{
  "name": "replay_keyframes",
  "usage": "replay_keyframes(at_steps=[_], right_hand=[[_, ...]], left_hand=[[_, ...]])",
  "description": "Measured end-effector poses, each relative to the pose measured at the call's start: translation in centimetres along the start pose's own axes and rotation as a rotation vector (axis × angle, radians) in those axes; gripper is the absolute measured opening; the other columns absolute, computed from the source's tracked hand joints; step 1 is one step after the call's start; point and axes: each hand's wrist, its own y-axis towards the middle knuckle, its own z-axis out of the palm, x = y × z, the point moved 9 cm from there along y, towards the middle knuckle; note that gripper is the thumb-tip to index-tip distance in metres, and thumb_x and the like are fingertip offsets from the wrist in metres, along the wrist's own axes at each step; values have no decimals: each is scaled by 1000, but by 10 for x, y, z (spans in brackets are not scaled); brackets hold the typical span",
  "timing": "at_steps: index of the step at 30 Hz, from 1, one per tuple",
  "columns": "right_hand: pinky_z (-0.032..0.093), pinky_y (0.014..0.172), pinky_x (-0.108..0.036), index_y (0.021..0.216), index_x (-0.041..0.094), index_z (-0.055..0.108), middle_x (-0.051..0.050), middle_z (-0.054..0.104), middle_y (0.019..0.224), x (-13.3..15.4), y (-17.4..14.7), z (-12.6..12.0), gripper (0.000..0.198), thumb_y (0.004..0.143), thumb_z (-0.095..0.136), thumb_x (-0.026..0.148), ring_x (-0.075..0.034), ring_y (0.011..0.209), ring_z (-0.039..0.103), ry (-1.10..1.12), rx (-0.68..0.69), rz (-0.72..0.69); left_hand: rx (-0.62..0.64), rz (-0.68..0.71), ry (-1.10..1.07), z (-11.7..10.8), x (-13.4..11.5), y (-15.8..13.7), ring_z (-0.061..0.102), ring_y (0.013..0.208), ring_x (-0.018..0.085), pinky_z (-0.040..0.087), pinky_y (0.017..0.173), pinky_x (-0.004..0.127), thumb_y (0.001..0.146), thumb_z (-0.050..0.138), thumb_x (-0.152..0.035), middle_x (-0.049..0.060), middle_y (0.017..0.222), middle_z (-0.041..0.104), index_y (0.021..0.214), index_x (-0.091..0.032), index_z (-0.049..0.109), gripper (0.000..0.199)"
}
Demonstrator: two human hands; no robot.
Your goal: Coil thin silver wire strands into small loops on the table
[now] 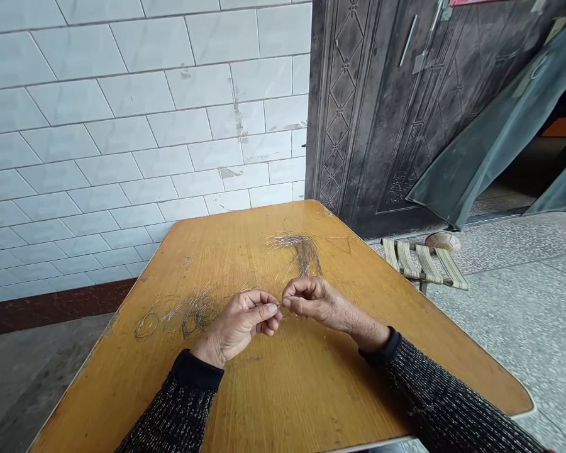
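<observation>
Over the middle of the table, my left hand and my right hand meet with their fingertips almost touching. Both are closed in a pinch on a thin wire, of which only a short bit shows below the fingers; the rest is hidden. Just beyond my right hand lies a bundle of thin, bent metal wires, its ends fanned out to the left. To the left of my left hand is a loose heap of wire loops, some of them round coils.
The wooden table has a pale edge and rounded corners. A white tiled wall stands behind it, with a dark carved door to the right. A folding stool with striped straps sits right of the table, near a grey-green curtain.
</observation>
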Motion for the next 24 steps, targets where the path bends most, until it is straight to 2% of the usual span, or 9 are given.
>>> replay_keyframes(at_steps=[5,12,18,22,24], right_hand=[[30,45,-19,68,16,58,4,48,54,5,-1,4,23,78,56,37,-6,47,37,-2,17,-34],[29,47,-20,66,17,56,4,44,54,8,-2,3,23,79,55,35,-7,49,36,-104,-33,-62],[28,48,-21,66,16,57,3,45,56,5,-3,4,21,80,53,32,-8,51,36,-179,-34,-69],[28,46,-21,64,17,56,3,46,54,2,-1,1,22,77,56,34,-8,49,37,-122,-62,-24],[29,45,-21,63,17,56,4,46,53,0,1,-1,24,74,58,37,-7,47,37,-67,-87,16]], left_hand=[[14,-60,-6,2,3,-1,51,51,6,35,48,19,64,72,-26,2,64,61,71,-13,60,19],[-87,9,114,-5,-4,-1,48,47,6,32,46,20,61,71,-28,1,59,61,65,-14,59,18],[-123,1,153,-8,0,1,46,44,6,31,45,20,60,70,-27,2,58,62,63,-14,59,18],[-125,10,103,-8,1,2,48,47,6,34,48,20,61,71,-27,1,60,61,66,-14,60,18],[-76,1,37,-5,3,2,50,50,6,35,48,20,64,71,-29,2,64,62,69,-13,61,19]])
